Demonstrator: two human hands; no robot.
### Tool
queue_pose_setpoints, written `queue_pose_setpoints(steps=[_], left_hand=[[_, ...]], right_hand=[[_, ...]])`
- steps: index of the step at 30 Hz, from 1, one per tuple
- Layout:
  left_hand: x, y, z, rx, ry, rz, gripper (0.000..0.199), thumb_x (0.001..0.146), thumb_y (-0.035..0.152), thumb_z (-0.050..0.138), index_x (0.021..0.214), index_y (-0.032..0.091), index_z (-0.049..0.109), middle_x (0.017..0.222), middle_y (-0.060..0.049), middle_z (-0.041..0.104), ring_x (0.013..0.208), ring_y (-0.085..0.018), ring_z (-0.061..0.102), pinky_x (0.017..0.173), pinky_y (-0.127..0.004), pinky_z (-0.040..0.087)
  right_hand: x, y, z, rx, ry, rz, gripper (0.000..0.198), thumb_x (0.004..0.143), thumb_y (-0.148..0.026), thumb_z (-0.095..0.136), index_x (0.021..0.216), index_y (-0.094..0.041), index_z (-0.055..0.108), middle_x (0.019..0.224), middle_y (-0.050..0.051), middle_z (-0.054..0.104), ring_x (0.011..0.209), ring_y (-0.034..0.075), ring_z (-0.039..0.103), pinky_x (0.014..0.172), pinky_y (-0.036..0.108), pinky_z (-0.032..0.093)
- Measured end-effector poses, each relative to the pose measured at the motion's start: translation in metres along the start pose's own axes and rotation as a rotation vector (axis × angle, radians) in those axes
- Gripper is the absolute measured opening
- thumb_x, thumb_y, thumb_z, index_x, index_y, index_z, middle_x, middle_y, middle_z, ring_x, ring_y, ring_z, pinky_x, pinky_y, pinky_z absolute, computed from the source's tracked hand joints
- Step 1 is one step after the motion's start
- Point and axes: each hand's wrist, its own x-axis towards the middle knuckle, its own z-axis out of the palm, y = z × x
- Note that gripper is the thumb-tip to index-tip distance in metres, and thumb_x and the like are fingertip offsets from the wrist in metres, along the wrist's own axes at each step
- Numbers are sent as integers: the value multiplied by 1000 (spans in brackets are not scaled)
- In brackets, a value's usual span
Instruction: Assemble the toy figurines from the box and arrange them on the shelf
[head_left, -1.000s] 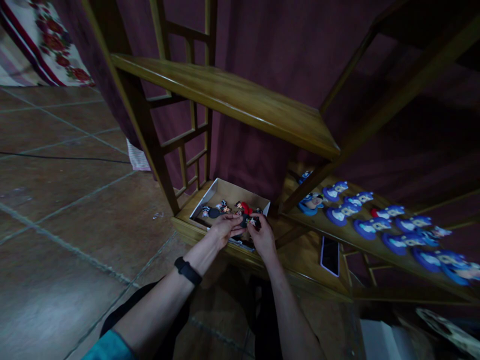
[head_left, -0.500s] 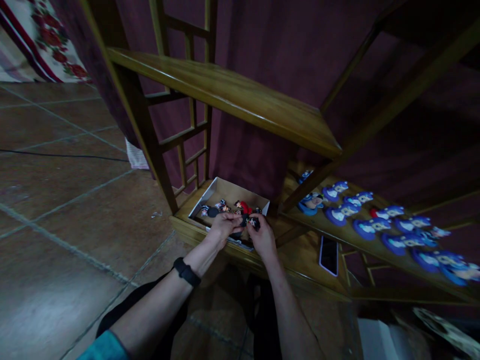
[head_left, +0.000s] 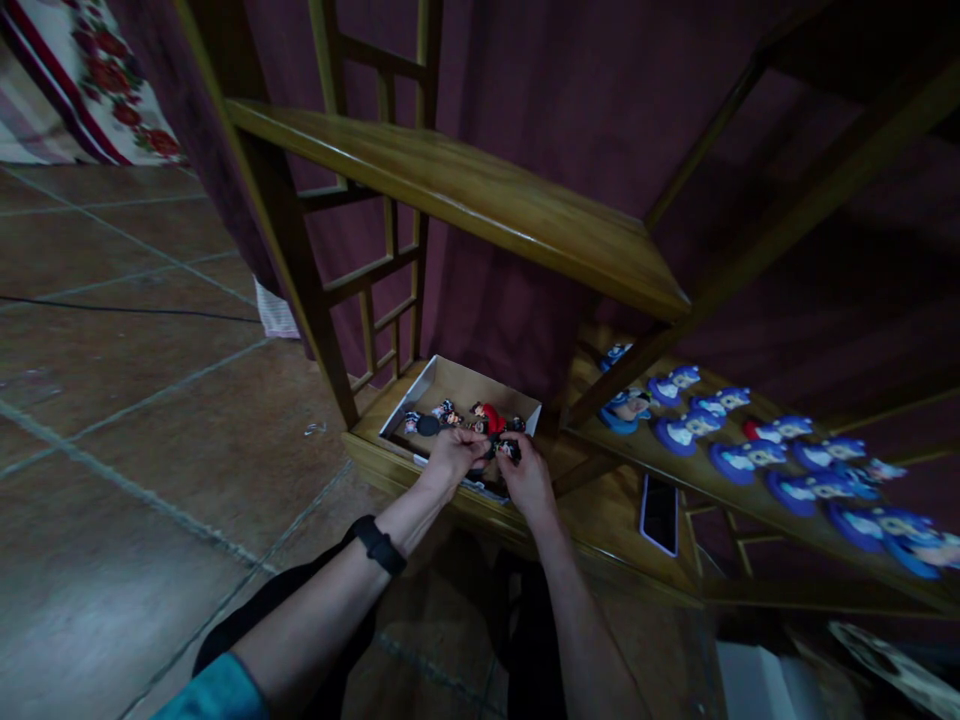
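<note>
A shallow cardboard box (head_left: 480, 385) stands on the low wooden shelf, with several small figurines (head_left: 448, 412) lying in it, some on dark round bases. Over its front right part, my left hand (head_left: 454, 458) and my right hand (head_left: 527, 470) meet at one dark figurine (head_left: 507, 449). The fingers of my left hand pinch its dark base side, while those of my right hand close round the head end. A red figurine (head_left: 491, 416) lies just behind them in the box. My fingers hide part of the held figurine.
Several blue-and-white figurines (head_left: 688, 425) stand on the shelf board to the right. A phone (head_left: 659, 513) lies on the lower board. Above the box juts a wooden shelf (head_left: 465, 190); a lattice side panel (head_left: 375, 265) rises at its left. A white box (head_left: 761, 680) is at bottom right.
Both hands stay at the box with the figurine between them. My left fingers have shifted slightly on it. The whole view has moved a little.
</note>
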Motion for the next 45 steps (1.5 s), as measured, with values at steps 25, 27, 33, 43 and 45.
queue_pose_setpoints(steps=[25,27,33,43,45], left_hand=[[8,-12,-2,26,-8,-114,21,54,20,77,63,9,61,56,-3,60,50,-11,58,53,-27,53],[10,-11,-2,20,-3,-139,21,55,19,76,65,9,60,58,-4,62,51,-12,59,52,-27,53],[17,-6,-5,-154,29,-244,13,63,11,70,66,11,57,54,-2,59,48,-11,58,55,-26,55],[21,-9,-8,-224,-35,-293,7,71,4,60,73,11,59,63,-5,64,56,-13,63,61,-29,56],[22,-10,-9,-224,-37,-285,9,70,3,61,73,11,59,63,-4,64,55,-13,62,61,-30,56]], right_hand=[[0,7,1,65,-54,-21,32,74,-16,48,105,-25,54,105,3,59,96,17,55,87,33,42],[0,7,3,133,-50,-16,38,73,-17,51,111,-26,50,106,2,59,94,17,57,85,32,44],[4,17,11,396,-19,133,45,71,-25,54,116,-24,45,91,1,63,75,14,60,69,27,49],[5,13,17,723,8,285,30,72,-33,53,101,-22,55,102,2,63,95,17,57,81,31,46],[4,9,17,782,-16,298,32,72,-34,54,102,-22,55,103,2,63,94,18,58,79,31,47]])
